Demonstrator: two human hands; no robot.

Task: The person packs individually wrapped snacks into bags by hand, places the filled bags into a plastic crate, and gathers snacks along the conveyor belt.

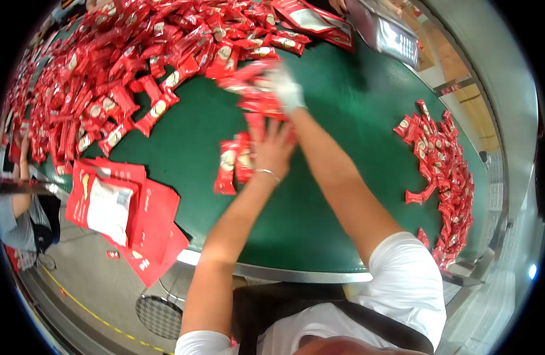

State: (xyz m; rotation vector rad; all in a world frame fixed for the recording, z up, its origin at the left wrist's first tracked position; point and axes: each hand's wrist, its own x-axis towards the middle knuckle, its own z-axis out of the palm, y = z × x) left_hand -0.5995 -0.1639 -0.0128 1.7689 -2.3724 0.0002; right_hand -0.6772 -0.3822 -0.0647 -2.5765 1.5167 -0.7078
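Observation:
My left hand [273,151], bare with a bracelet at the wrist, lies with its fingers stretched out over small red snack packets. Two of these, a red packet [226,167] and another beside it [243,160], lie side by side just left of that hand. Farther up the table, my right hand [284,87] wears a white glove and is smeared by motion. It is over or against several red packets [258,89], also blurred. Whether its fingers are closed on any of them cannot be told.
A large heap of red packets [113,71] covers the far left of the green table [343,225]. Another pile [441,171] lies along the right edge. Flat red pouches [157,219] overhang the front left edge. A red bag [314,21] and a grey device [384,32] are at the back.

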